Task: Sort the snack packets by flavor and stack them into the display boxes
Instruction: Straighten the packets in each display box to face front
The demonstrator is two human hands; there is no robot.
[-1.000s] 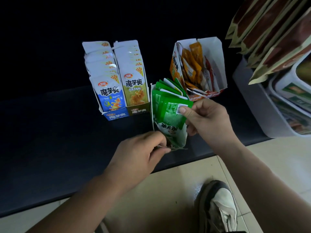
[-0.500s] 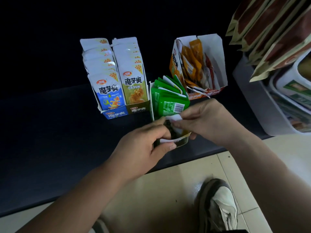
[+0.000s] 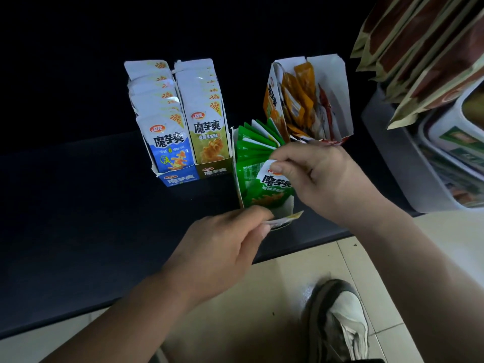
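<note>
A display box of green packets point(image 3: 239, 184) stands near the dark counter's front edge. My right hand point(image 3: 317, 179) pinches the top of the front green packet point(image 3: 272, 188), which faces me inside the box. My left hand point(image 3: 222, 247) grips the box's folded-down front flap point(image 3: 284, 222). Behind it, several green packets point(image 3: 255, 142) fan out. A blue packet box point(image 3: 167, 150) and an olive packet box point(image 3: 209, 142) stand full at the left. An orange packet box point(image 3: 327, 100), loosely filled, stands at the back right.
The dark counter point(image 3: 91, 205) runs left to right, its front edge near my hands. A grey bin point(image 3: 408, 163) with tubs sits at the right, brown bags point(image 3: 432, 48) hanging over it. Tiled floor and my shoe point(image 3: 340, 318) lie below.
The front packet, earlier showing its back with a barcode, now shows its printed front. My right hand has moved to the packet's top; my left hand has pulled the box flap down and toward me.
</note>
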